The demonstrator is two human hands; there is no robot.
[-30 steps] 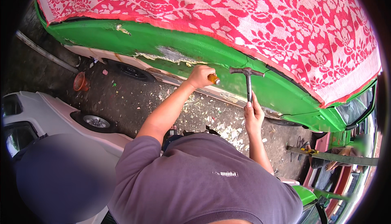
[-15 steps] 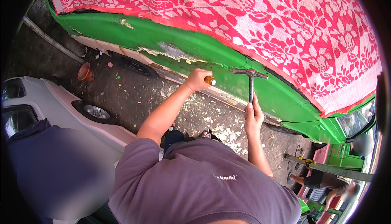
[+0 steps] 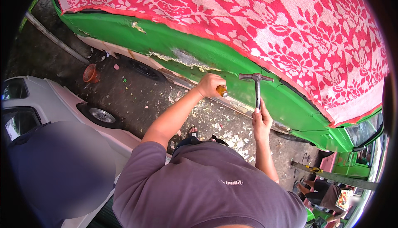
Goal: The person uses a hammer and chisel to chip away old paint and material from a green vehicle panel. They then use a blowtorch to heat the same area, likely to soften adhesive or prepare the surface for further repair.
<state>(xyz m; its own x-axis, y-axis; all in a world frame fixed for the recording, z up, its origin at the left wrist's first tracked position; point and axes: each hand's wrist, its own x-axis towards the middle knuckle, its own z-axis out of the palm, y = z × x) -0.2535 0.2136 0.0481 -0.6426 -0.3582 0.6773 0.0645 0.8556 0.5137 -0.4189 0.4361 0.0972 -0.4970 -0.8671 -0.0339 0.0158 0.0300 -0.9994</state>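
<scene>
My left hand [image 3: 210, 85] is closed round an amber-handled tool [image 3: 222, 91] with a metal-capped butt. Its working end is hidden behind my fist, close to the side of a green car body [image 3: 244, 97]. To the right, my right hand [image 3: 262, 121] grips a hammer [image 3: 257, 90] by its dark shaft. The hammer head is raised level with my left fist and stands apart from the tool's butt. Just beyond my left hand, the green panel has a grey bare patch [image 3: 182, 55] edged with cracked, flaking filler.
A red-and-pink floral blanket [image 3: 265, 25] covers the car's top. Pale chips [image 3: 232, 135] litter the ground. A light-coloured car [image 3: 58, 99] and a person in a dark cap [image 3: 62, 170] are at left, near an orange bucket [image 3: 91, 74]. Another person [image 3: 327, 193] bends at lower right beside a post [image 3: 331, 176].
The view has shifted slightly, moving the car right and down. The hammer head is now a little closer to the tool in my left hand. The person at lower right has changed posture.
</scene>
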